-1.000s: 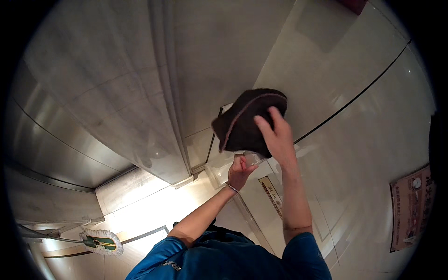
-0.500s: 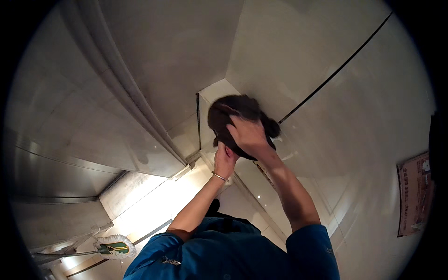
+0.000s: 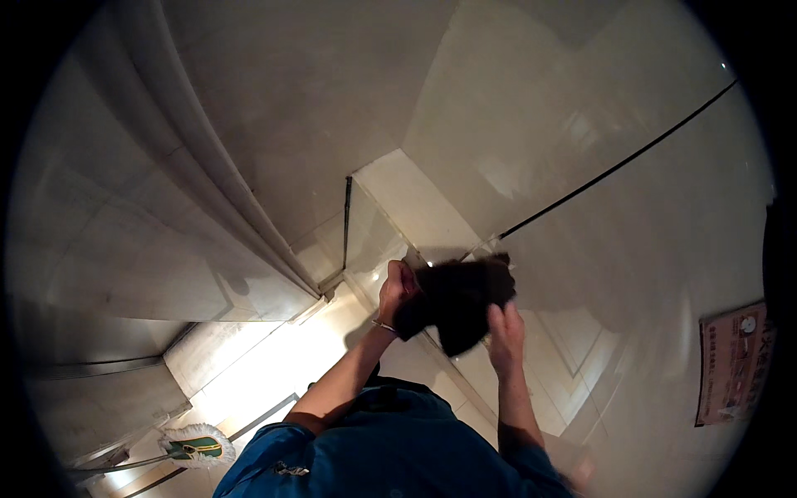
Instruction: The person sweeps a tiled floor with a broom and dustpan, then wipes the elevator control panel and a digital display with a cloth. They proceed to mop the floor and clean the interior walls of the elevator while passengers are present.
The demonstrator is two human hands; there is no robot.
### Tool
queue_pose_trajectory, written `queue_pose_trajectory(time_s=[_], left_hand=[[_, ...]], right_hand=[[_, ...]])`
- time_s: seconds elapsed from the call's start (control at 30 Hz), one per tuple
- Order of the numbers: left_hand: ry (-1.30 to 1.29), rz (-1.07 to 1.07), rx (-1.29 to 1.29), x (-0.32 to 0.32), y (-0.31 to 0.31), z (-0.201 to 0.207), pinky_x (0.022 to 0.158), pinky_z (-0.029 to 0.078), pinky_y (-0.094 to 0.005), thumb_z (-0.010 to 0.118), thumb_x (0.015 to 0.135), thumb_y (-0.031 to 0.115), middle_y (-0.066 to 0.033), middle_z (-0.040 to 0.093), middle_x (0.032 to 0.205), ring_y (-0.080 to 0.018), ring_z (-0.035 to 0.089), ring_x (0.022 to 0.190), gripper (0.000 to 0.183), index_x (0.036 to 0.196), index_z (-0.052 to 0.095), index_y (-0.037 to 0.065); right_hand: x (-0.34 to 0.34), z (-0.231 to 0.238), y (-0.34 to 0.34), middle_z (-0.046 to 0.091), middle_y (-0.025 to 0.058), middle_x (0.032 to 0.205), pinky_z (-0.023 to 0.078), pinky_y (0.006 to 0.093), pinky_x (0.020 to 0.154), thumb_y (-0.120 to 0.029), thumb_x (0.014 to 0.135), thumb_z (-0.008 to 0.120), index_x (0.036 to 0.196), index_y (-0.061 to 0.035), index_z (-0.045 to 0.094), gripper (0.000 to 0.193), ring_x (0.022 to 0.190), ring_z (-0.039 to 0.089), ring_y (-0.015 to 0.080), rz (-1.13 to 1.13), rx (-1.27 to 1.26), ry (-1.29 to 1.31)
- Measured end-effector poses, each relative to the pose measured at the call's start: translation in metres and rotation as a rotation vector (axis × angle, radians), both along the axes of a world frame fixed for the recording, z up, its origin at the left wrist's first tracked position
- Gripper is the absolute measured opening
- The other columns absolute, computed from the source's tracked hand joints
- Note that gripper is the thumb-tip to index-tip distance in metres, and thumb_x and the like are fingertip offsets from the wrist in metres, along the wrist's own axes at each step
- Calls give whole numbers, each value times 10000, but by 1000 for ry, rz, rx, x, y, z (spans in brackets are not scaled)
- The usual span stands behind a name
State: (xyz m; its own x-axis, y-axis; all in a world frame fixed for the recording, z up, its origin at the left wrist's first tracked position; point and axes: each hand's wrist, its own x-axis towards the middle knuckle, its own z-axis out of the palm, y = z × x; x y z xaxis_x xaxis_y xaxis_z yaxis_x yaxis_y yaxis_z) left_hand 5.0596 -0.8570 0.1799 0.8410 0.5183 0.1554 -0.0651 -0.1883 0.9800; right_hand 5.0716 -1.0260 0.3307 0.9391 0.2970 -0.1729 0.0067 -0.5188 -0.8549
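Note:
A dark brown cloth (image 3: 459, 300), soft and bunched, is stretched between my two hands in front of my chest. My left hand (image 3: 396, 290), with a bangle at its wrist, closes around the cloth's left side. On the other side my right hand (image 3: 505, 336) pinches the cloth's lower right edge, thumb and fingers upward. Part of my left fingers is hidden behind the cloth. Just beyond it lies a pale stone ledge (image 3: 415, 199) at the foot of a polished wall.
Glossy wall panels (image 3: 531, 124) rise ahead and to the right, crossed by a thin dark seam. A pinkish printed sign (image 3: 730, 365) is at far right. At lower left a white-fringed mop (image 3: 198, 446) with a green centre rests on the tiled floor. A curved wall corner (image 3: 207, 158) stands left.
The cloth has come down and nearer to me, off the ledge. My right hand has shifted from lying on top of the cloth to gripping its lower right edge.

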Motion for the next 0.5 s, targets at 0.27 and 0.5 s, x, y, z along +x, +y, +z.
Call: queue_pose_trajectory(time_s=[0.27, 0.5], left_hand=[[-225, -231, -244, -3, -8, -49, 749, 381, -288, 374, 897, 143, -60, 438, 973, -161, 441, 862, 239, 1105, 372, 24], [-113, -218, -240, -7, 2, -44, 915, 312, -337, 477, 865, 164, -159, 343, 1190, -248, 363, 1086, 484, 1249, 244, -15]], right_hand=[[56, 3, 75, 474, 216, 784, 382, 447, 676, -92, 806, 528, 813, 23, 456, 136, 770, 463, 400, 404, -206, -767], [45, -3, 69, 506, 214, 769, 402, 443, 695, -84, 796, 540, 779, 22, 460, 134, 780, 491, 389, 404, -320, -737]])
